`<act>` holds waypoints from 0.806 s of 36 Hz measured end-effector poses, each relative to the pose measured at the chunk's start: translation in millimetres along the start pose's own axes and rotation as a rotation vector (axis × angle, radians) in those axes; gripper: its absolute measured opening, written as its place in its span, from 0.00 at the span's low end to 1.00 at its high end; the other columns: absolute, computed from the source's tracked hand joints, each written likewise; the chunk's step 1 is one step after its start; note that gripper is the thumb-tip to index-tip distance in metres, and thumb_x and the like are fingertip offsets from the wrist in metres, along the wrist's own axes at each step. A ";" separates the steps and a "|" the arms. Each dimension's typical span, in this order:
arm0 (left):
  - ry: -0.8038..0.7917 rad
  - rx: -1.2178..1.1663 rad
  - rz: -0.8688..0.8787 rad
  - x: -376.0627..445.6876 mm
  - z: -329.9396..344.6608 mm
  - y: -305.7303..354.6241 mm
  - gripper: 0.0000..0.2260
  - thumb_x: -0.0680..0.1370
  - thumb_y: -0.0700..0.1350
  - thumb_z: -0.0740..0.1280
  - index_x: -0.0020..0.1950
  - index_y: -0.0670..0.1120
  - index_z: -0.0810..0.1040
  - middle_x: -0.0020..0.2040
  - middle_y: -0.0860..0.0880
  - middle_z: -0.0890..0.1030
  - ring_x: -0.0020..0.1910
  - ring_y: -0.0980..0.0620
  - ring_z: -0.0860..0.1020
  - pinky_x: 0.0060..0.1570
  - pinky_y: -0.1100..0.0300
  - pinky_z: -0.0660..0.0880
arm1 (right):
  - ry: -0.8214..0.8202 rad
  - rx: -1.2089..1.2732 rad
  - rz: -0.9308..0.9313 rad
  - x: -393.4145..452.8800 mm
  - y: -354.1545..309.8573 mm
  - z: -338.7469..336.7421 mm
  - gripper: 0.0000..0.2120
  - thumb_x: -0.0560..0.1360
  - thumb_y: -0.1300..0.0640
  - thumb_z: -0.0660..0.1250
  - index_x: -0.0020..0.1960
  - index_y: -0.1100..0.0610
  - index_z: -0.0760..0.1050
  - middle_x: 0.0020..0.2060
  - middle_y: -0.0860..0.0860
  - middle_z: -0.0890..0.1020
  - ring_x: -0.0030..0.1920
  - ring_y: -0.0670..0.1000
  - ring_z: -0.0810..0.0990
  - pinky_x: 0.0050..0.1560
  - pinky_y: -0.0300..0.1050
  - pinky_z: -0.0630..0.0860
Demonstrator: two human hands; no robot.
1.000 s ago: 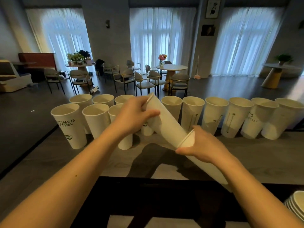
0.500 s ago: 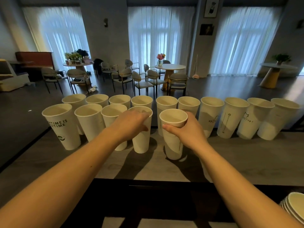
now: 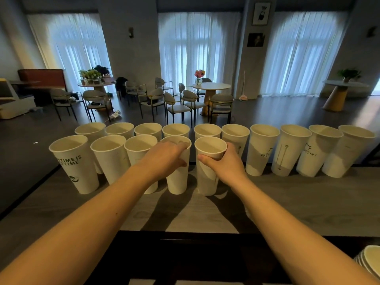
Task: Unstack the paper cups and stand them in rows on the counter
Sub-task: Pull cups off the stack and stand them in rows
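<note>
- White paper cups [image 3: 264,149], tall and tapered with rolled rims, stand upright and mouth-up in two rows on the grey wood-grain surface [image 3: 308,202] in front of you.
- Ten cups make up the back row along the far edge; the front row has five, starting at the left.
- Your left hand [image 3: 164,156] wraps its fingers over the rim and upper wall of the fourth front-row cup [image 3: 177,182], so that grip is closed round it; the cup's base sits on the surface.
- Your right hand [image 3: 226,163] curls round the upper wall of the fifth front-row cup [image 3: 207,161], thumb across the near side just under the rim; this cup also stands on the surface, just beside the fourth.
- The leftmost front cup [image 3: 76,163] carries black capitals, partly cut off by the curve: "TIME IS" over "ETIME", with a small round dark logo lower down that is too small to read.
- Three back-row cups at the right show thin black line drawings and tiny writing; you cannot read it from here.
- A stack of pale plates [image 3: 370,262] shows at your lower right corner.
</note>
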State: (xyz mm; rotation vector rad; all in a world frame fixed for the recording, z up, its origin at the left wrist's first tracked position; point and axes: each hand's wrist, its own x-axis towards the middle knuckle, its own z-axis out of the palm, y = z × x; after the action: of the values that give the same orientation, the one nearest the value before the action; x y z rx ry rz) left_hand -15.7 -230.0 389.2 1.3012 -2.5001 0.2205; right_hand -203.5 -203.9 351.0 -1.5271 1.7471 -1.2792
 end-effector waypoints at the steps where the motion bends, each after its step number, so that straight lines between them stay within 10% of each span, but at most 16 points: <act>1: 0.019 -0.017 0.005 1.1 0.3 -0.3 0.19 0.75 0.49 0.71 0.65 0.50 0.72 0.60 0.47 0.79 0.59 0.48 0.77 0.52 0.57 0.74 | -0.002 0.000 0.004 0.2 0.2 -0.8 0.43 0.65 0.41 0.79 0.72 0.53 0.63 0.67 0.49 0.74 0.67 0.52 0.73 0.59 0.47 0.71; 12: 0.304 -0.158 0.066 -28.8 -11.0 28.8 0.13 0.77 0.47 0.68 0.61 0.48 0.74 0.54 0.50 0.79 0.54 0.52 0.75 0.52 0.57 0.75 | -0.003 -0.116 0.058 -34.6 -7.5 -36.2 0.52 0.63 0.36 0.78 0.78 0.54 0.57 0.75 0.53 0.66 0.72 0.55 0.68 0.68 0.55 0.71; 29: -0.145 -0.684 0.017 -61.5 79.6 240.0 0.14 0.78 0.53 0.67 0.63 0.54 0.72 0.57 0.57 0.77 0.49 0.62 0.77 0.52 0.62 0.78 | -0.063 -0.561 -0.162 -166.7 87.1 -191.7 0.37 0.73 0.39 0.71 0.76 0.49 0.62 0.69 0.47 0.70 0.70 0.48 0.67 0.69 0.46 0.67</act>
State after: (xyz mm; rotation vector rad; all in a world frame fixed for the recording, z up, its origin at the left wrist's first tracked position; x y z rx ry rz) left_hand -195.2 -66.8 295.3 1.0215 -2.3611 -0.6892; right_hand -363.2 10.4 324.7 -2.0204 2.0854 -0.8276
